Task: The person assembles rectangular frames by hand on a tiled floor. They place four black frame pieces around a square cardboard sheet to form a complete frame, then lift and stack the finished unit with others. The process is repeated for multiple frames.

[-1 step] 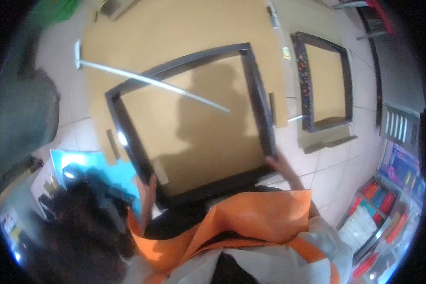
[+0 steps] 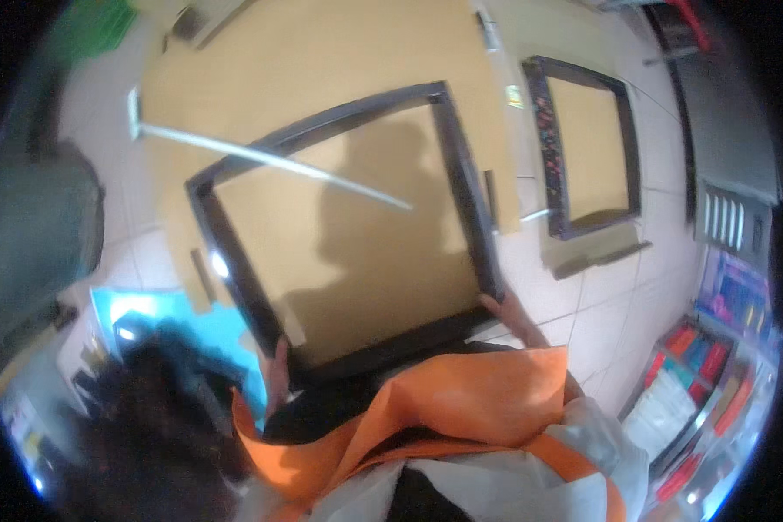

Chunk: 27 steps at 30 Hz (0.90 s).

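At the bottom of the frame, an orange vest [image 2: 461,409] is seen, with the large dark frame [image 2: 339,235] held just above it at the centre. Its lower left corner is gripped by the left hand [image 2: 277,376], fingers closed on the edge; its lower right corner is grasped by the right hand [image 2: 506,315]. Nothing is seen to have shifted since the earlier picture: frame and hands are unchanged. At lower right, red and white packages [image 2: 696,383] are stacked on shelves. A turquoise sheet [image 2: 161,313] is seen at lower left. Farther up, a white rod [image 2: 261,157] lies across tan cardboard [image 2: 322,52], and a smaller dark frame [image 2: 587,148] is placed at upper right.
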{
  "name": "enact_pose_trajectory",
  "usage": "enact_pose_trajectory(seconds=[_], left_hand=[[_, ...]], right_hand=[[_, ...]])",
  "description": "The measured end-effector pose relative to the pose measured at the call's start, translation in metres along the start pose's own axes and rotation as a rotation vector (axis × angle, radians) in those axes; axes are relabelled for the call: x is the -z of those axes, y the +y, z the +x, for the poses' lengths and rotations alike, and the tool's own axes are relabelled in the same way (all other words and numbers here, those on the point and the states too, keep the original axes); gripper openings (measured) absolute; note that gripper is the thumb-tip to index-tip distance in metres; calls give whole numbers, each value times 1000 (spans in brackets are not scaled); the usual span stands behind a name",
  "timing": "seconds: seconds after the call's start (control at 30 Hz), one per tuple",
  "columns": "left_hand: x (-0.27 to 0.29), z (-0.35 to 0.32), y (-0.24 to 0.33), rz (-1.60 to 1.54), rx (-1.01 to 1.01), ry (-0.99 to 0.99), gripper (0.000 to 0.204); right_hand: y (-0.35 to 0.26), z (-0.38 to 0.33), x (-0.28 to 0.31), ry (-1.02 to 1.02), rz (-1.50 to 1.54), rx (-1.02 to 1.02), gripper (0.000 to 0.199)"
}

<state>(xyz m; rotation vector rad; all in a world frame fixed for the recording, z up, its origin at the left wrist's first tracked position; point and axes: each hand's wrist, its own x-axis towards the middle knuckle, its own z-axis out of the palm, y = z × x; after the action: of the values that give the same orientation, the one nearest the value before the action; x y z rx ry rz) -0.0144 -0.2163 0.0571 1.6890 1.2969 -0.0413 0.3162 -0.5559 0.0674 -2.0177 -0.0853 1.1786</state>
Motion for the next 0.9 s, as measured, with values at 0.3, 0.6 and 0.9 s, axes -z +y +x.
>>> enact_pose_trajectory(seconds=[0.3,0.6,0.9], left_hand=[[-40,87,60,-207,-7,25,50],[-61,87,243,-327,-518,-479,45],[-54,85,157,-270,-100,-272,34]], right_hand=[[-26,-4,59,369,470,23,52],[22,-38,246,717,795,276,38],[99,-16,347,1070,132,113,58]])
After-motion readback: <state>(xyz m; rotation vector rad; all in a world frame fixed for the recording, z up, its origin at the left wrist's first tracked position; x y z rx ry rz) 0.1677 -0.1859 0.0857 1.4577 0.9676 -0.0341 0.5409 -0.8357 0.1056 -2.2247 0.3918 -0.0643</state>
